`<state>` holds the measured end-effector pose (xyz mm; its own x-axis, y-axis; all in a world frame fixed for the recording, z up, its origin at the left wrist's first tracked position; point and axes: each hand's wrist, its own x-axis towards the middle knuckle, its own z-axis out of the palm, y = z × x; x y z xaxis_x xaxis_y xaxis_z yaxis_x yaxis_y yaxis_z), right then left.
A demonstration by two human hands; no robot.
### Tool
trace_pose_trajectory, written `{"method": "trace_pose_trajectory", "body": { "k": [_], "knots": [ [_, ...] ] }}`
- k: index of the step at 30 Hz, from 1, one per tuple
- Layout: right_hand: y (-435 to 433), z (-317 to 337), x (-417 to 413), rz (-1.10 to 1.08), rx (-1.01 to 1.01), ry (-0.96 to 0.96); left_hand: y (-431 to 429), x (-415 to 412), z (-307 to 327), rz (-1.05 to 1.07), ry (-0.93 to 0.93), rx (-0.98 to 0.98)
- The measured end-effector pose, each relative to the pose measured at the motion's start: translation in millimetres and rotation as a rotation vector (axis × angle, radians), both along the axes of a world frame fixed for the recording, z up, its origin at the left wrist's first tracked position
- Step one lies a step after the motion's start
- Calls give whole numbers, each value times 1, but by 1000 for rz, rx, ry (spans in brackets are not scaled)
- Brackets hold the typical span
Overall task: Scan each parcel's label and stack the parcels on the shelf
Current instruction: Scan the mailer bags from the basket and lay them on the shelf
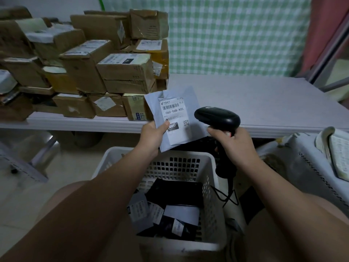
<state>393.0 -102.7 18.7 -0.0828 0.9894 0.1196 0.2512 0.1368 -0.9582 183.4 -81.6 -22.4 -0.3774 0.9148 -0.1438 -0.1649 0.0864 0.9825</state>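
Note:
My left hand (154,136) grips a flat grey mailer parcel (178,103) by its lower left corner, label facing me, above the basket. Its white label (174,118) shows a barcode and the code 060-06B-A05. My right hand (237,146) holds a black handheld barcode scanner (217,117) by the handle, its head just right of the label and pointing toward it. A pale shelf surface (255,103) runs behind both hands, with many cardboard parcels (124,72) stacked on its left part.
A white perforated plastic basket (181,163) stands on the floor between my knees, holding several black and grey mailers (170,208). The scanner's cable (229,195) hangs down right of it. Another pale crate (311,167) sits at the right. A green checked curtain (236,35) hangs behind the shelf.

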Motion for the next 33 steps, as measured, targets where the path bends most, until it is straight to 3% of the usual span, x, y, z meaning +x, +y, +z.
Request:
{"method": "trace_pose_trajectory", "body": {
  "k": [12, 20, 23, 27, 29, 31, 33],
  "knots": [
    [2, -1, -2, 59, 56, -68, 4, 1, -2, 15, 37, -3],
    [5, -6, 0, 82, 3, -4, 4, 4, -1, 15, 39, -3],
    [9, -6, -2, 94, -77, 101, 3, 7, 0, 3, 7, 7],
    [30, -4, -3, 60, -323, 386, 7, 12, 5, -43, -4, 24],
    [43, -2, -5, 44, -402, 423, 14, 16, 12, -57, 21, 43],
    [56, -3, -7, -18, -386, 439, 27, 22, 21, -37, 189, 40],
    [70, -6, -8, -110, -339, 454, 41, 30, 29, -16, 603, 5]
  ]
}}
